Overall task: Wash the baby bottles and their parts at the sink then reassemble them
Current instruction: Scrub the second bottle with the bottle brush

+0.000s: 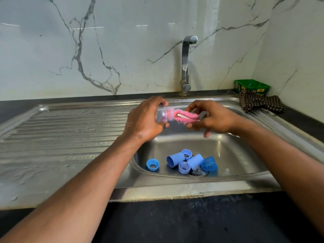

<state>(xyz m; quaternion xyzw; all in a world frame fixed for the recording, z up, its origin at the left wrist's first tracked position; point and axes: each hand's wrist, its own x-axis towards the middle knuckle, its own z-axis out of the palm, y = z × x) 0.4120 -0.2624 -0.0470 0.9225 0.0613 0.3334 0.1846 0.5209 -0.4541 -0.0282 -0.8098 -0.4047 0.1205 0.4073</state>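
My left hand point(145, 120) grips a clear baby bottle point(162, 115) sideways over the sink basin point(233, 155), its threaded mouth pointing right. My right hand point(212, 118) pinches a pink bottle brush point(185, 117) with a white stem, its tip inside the bottle's mouth. On the basin floor lie several blue parts: two pale blue caps point(175, 159), point(195, 161), a darker translucent blue cap point(209, 163), three blue collar rings point(152, 164), point(186, 153), point(184, 167) and a clear teat point(199, 171) by the drain.
A steel tap point(185, 65) stands behind the basin, with no water running. The ribbed draining board point(61, 130) stretches to the left. A checked cloth point(259, 103) and a green box point(252, 86) sit at the back right corner. Marble walls enclose the dark counter.
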